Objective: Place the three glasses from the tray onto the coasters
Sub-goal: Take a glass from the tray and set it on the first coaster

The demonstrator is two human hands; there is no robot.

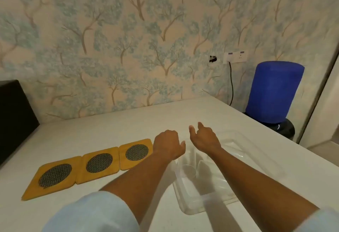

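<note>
Three yellow square coasters with dark mesh circles lie in a row on the white table: left coaster [55, 174], middle coaster [99, 162], right coaster [136, 152]. To their right sits a clear plastic tray [185, 208]. Inside it, between my forearms, I make out two clear glasses [188, 172] [206, 167]; a third I cannot pick out. My left hand [167, 146] hovers at the tray's far left edge, beside the right coaster, fingers curled under with nothing seen in it. My right hand [203, 138] is over the tray's far part, thumb and fingers apart, empty.
A black box [14, 118] stands at the table's left edge. Beyond the right table edge is a water dispenser with a blue-covered bottle [273, 92]. A wallpapered wall with a socket and cable [232, 85] runs along the back.
</note>
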